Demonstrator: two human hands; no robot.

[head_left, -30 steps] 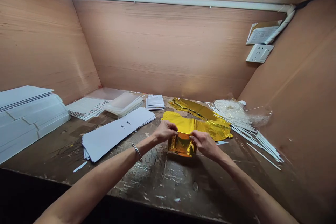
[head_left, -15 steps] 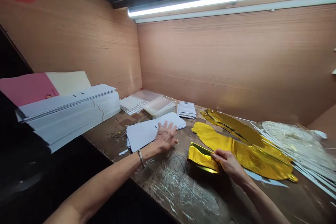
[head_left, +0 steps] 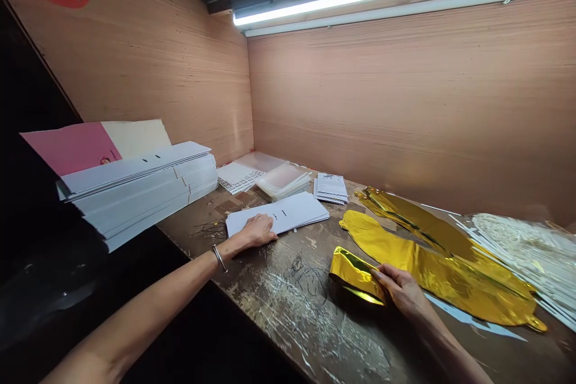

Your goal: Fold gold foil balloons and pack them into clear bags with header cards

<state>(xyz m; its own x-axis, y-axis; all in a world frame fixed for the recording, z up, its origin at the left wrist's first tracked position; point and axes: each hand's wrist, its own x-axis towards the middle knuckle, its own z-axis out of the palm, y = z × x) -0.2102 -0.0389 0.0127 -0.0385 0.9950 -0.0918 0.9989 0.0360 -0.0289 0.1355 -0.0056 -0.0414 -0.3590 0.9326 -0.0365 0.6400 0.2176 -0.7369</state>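
Note:
My left hand (head_left: pixel 258 230) rests on the near edge of a low stack of white cards (head_left: pixel 297 210), its fingers curled and pressed together at the edge. Small dark slots or marks show on the top card. In my right hand (head_left: pixel 400 288), a folded gold foil balloon (head_left: pixel 355 270) is pinched between thumb and fingers, just above the table. Beyond that hand, flat gold foil balloons (head_left: pixel 432 276) lie spread out, partly overlapping.
A tall pile of white folded cards (head_left: pixel 148 192) stands at the left with a pink and cream sheet (head_left: pixel 90 147) on it. Clear plastic sleeves (head_left: pixel 285 179) and small printed slips (head_left: pixel 330 186) lie behind. White sticks and a plastic bag (head_left: pixel 517 246) sit at the right. Wooden walls enclose the table.
My left hand has slid left and towards me over the white cards, its spread fingers now curled. My right hand still holds the folded foil. The view has shifted slightly left.

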